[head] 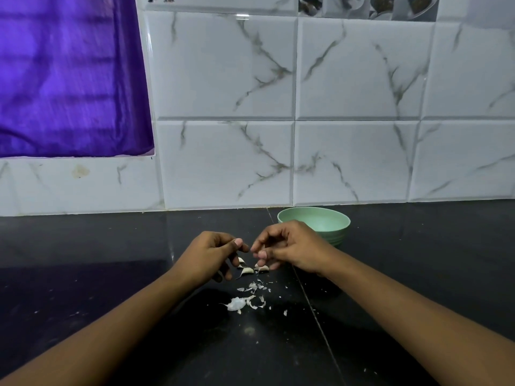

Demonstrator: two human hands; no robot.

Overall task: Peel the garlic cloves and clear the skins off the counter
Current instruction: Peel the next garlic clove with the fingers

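Whether the left hand (211,254) and the right hand (289,249) pinch anything between their curled fingertips is too small to tell. The right hand hides the near left rim of the pale green round bowl (328,221) toward the back edge of the black stone counter (83,274), and the bowl's inner floor does not show. Fingers cover parts of the small whitish garlic cloves (247,271) at the counter's middle. Both forearms run off at the bottom corners. The purple cloth (69,79) is cut by the left and top edges. The printed picture tiles (367,5) are cut by the top edge and too blurred to read.
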